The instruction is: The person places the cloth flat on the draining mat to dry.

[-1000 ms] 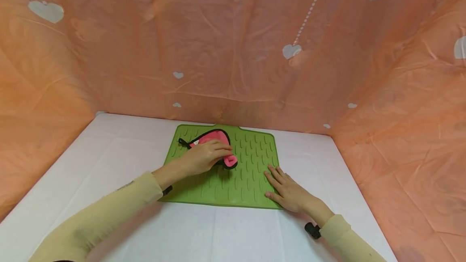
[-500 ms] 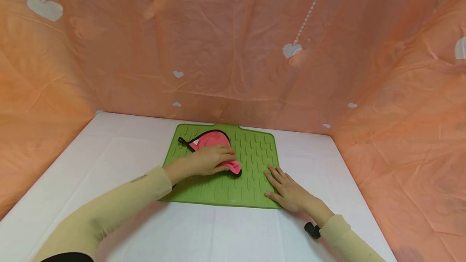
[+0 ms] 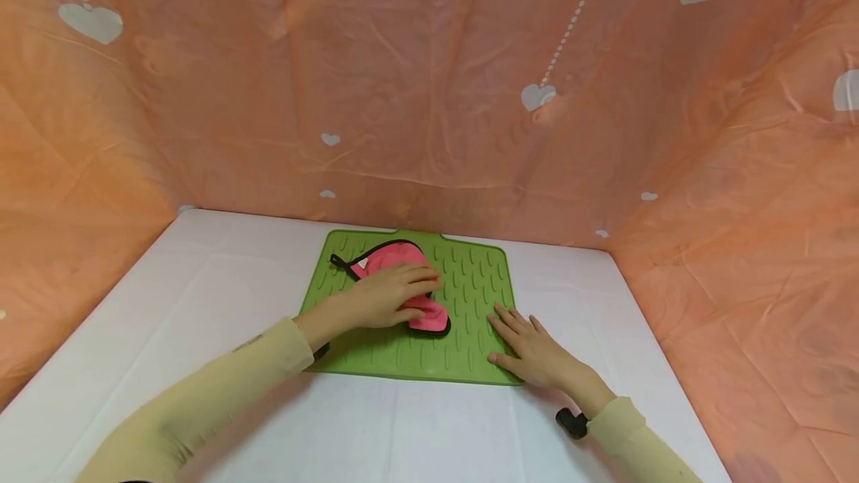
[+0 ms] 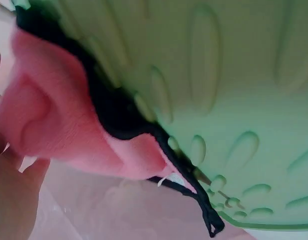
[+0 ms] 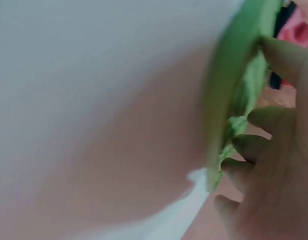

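Observation:
A pink cleaning cloth [image 3: 385, 258] with black edging, a small white tag and a black hanging loop lies crumpled on a green ridged drying mat [image 3: 467, 325]. My left hand [image 3: 384, 298] rests on the cloth, thumb and fingers spread apart over its right part. The left wrist view shows the cloth [image 4: 54, 110] bulging up beside the fingers, with the loop trailing toward the mat's edge. My right hand [image 3: 533, 352] lies with spread fingers on the mat's lower right edge. In the right wrist view its fingertips [image 5: 276, 50] reach over that edge.
The mat sits on a white table [image 3: 403, 431] close to the orange back curtain [image 3: 429, 133], which carries heart prints. More orange curtain stands at both sides. A black wrist device [image 3: 573, 423] hangs under the right wrist.
The cloth's right corner, curled over earlier, has opened out flatter toward the lower right. My left hand has shifted slightly right with its fingers spreading. The right hand has stayed in place.

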### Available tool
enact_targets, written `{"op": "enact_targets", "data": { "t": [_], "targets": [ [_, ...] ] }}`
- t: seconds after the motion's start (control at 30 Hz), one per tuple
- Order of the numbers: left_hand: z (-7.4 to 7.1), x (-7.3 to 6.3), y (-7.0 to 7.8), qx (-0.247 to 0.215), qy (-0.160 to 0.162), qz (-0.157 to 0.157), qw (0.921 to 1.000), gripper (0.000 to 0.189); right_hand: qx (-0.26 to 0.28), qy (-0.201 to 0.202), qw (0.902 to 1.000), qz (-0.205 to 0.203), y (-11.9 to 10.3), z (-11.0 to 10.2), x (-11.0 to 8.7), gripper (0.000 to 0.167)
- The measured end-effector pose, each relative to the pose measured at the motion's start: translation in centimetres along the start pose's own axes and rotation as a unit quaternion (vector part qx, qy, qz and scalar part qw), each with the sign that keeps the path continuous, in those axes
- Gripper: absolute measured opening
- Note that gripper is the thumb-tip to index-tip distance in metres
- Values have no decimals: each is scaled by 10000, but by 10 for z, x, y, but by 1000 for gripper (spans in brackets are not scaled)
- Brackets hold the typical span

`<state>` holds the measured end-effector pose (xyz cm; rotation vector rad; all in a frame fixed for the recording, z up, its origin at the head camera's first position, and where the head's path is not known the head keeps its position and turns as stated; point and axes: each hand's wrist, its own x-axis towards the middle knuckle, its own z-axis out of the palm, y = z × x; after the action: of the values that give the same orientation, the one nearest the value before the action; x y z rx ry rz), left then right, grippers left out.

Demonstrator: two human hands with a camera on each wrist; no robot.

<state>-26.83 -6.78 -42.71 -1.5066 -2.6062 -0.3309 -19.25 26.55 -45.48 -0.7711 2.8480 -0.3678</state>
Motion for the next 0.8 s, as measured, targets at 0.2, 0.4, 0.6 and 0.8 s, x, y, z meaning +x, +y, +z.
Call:
{"op": "enact_targets", "data": {
  "t": [0.2,0.4,0.6,0.8],
  "targets": [
    [-12,-21,1,-386,1119,-293,9925,52,480,818,9955,-61,-19,-6,11,70],
    [-18,-42,-6,-878,1675,-1062,9762,50,1142,1645,9794,-276,-53,-9,26,53],
    [-19,-60,-25,-1123,1767,-1504,9662,36,1329,1872,9718,-535,-82,-1,42,32],
    [-14,-71,-46,-1085,1248,-1645,9724,27,1165,1575,9779,-733,-102,6,55,29]
  ]
}}
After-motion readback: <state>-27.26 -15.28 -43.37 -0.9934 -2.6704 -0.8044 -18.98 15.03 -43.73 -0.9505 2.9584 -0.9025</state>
